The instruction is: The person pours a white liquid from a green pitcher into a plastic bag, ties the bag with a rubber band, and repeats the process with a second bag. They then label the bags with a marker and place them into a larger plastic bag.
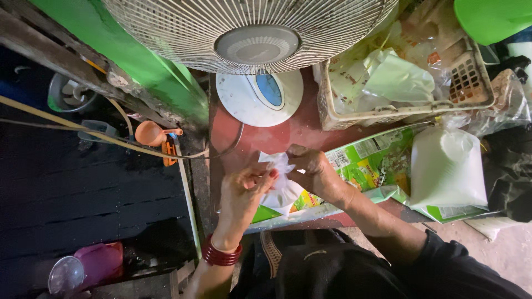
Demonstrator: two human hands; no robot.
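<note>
Pinching the small white plastic bag [280, 180] with your left hand [242, 191] and right hand [314, 170], both closed on its top, above the red desk [260, 138]. Neck looks gathered, not knotted.

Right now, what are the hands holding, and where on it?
Both hands, left hand and right hand, pinch a small clear plastic bag at its top edge.

Beside the fan [252, 33] are counted two hands, one basket [399, 111] and two bags (white) [446, 166]
</note>
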